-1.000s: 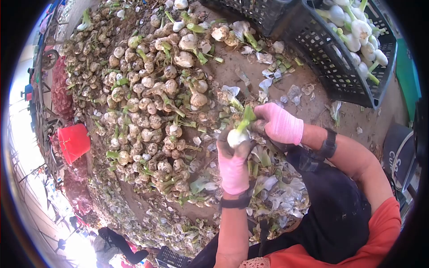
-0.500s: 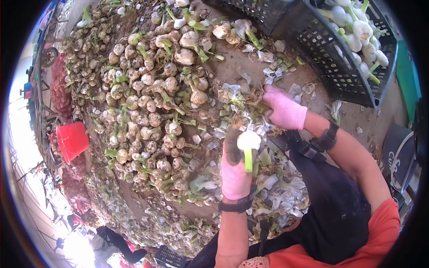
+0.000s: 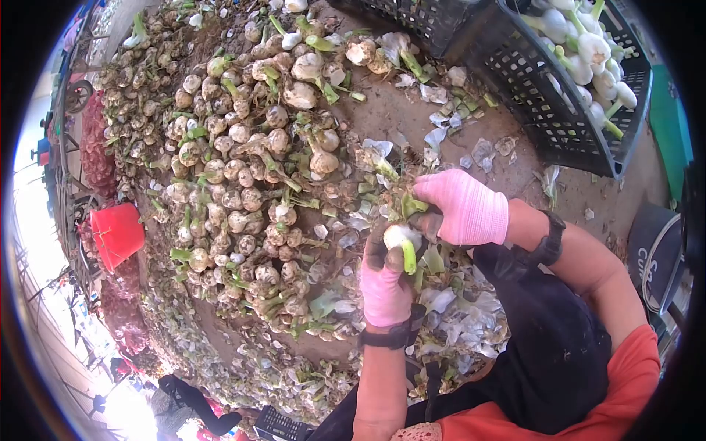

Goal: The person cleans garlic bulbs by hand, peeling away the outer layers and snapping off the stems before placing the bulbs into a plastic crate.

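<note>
My left hand [image 3: 385, 283], in a pink glove with dark soiled fingers, is closed around a garlic bulb [image 3: 401, 237]. The bulb is white and clean, with a short cut green stem pointing toward me. Right above it, my right hand [image 3: 465, 206], gloved the same way, has its fingers pinched together against the bulb's far side. A green leafy scrap [image 3: 413, 205] shows at those fingertips; whether they grip it or something else is hidden. Peeled skins [image 3: 448, 323] lie heaped below both hands.
Unpeeled garlic bulbs [image 3: 243, 176] spread over the ground to the left. A black crate [image 3: 562, 125] at upper right holds white garlic. There is a red bucket [image 3: 118, 235] at far left and a dark bucket [image 3: 651, 250] at right. Another person [image 3: 184, 404] is at lower left.
My right hand has come down from the peelings to the garlic bulb in my left hand. The bulb has tilted slightly, and my left thumb now lies across it near the stem.
</note>
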Tool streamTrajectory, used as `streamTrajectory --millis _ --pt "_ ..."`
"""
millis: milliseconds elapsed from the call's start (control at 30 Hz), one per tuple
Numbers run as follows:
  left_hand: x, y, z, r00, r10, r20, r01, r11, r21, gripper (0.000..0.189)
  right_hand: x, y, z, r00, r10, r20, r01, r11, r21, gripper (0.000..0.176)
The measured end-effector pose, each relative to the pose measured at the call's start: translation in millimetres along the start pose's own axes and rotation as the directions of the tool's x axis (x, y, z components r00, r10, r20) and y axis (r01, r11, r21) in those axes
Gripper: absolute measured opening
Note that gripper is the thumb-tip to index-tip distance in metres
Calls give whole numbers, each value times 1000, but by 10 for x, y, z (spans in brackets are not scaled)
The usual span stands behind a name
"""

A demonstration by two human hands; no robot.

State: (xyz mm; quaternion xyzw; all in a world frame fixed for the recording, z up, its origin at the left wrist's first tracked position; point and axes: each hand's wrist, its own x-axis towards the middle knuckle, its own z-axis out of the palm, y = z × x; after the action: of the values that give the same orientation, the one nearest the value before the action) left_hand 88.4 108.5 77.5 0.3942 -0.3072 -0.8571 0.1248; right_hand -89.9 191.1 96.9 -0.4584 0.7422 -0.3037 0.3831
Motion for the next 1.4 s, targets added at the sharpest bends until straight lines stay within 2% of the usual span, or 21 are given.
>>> streamTrajectory --millis 67,200,333,367,467,500,567,733,800,833,867,933,967,1000,1033,1100,1133,1200,1267,1333,1400 --pt "4 -6 1 998 -65 -9 64 994 -89 45 7 27 33 999 -42 -20 42 999 -3 26" --pt "-18 81 12 988 -152 -30 148 985 -88 45 8 65 59 991 -123 -44 124 992 23 27" --pt "-14 155 65 959 -252 128 273 943 -189 57 79 137 81 991 -120 -56 119 993 -18 26" --pt "-9 168 80 936 -300 184 342 902 -265 61 94 162 95 995 -87 -47 85 995 -42 26" --pt "49 108 -138 870 -365 331 453 857 -245 73 166 407 223 1000 -13 5 13 994 -111 27" --pt "25 98 -121 871 -363 331 451 858 -245 73 168 510 277 995 80 61 -68 982 -178 31" --pt "-50 122 -6 950 -233 206 264 955 -136 78 145 582 305 954 251 164 -204 943 -262 43" --pt "23 180 -28 979 -123 160 127 992 -16 96 -16 340 -2 998 54 -23 -58 884 -464 51" --pt "30 225 -6 996 -79 52 76 995 61 96 -40 90 -271 988 129 -89 -143 975 -172 51" --pt "50 232 -55 997 -57 48 54 996 70 92 -45 36 -387 989 117 -92 -131 976 -174 51" --pt "68 255 -68 998 -45 49 41 997 72 92 -54 24 -509 1000 20 -24 -16 987 159 52" --pt "98 291 -83 999 -11 -43 13 998 55 81 -12 282 -505 988 -154 6 101 680 726 49" --pt "132 301 -95 999 13 -35 -12 1000 28 68 20 395 -391 998 28 -49 -21 989 149 47" --pt "169 311 -99 999 20 -30 -19 999 29 68 25 490 -302 968 137 -211 -223 854 -470 46" --pt "202 325 -112 998 48 -46 -45 997 61 63 22 439 -286 967 133 -216 -222 855 -469 46" --pt "236 328 -72 991 89 -97 -81 994 77 50 -20 265 -241 986 58 -155 -79 988 -130 49" --pt "277 315 -12 992 83 -90 -77 994 76 50 -3 132 -221 995 -40 -96 26 990 -136 61" --pt "339 261 82 977 154 -149 -130 978 164 41 65 -8 -55 999 -41 -3 41 998 50 71" --pt "380 187 134 966 215 -144 -175 952 250 31 139 -15 120 999 -45 10 45 999 29 78" --pt "379 215 170 970 146 -196 -100 969 226 30 216 14 220 999 -38 -36 41 994 101 71" --pt "401 224 203 962 174 -211 -126 966 224 30 264 91 251 980 -123 -154 150 973 173 63"
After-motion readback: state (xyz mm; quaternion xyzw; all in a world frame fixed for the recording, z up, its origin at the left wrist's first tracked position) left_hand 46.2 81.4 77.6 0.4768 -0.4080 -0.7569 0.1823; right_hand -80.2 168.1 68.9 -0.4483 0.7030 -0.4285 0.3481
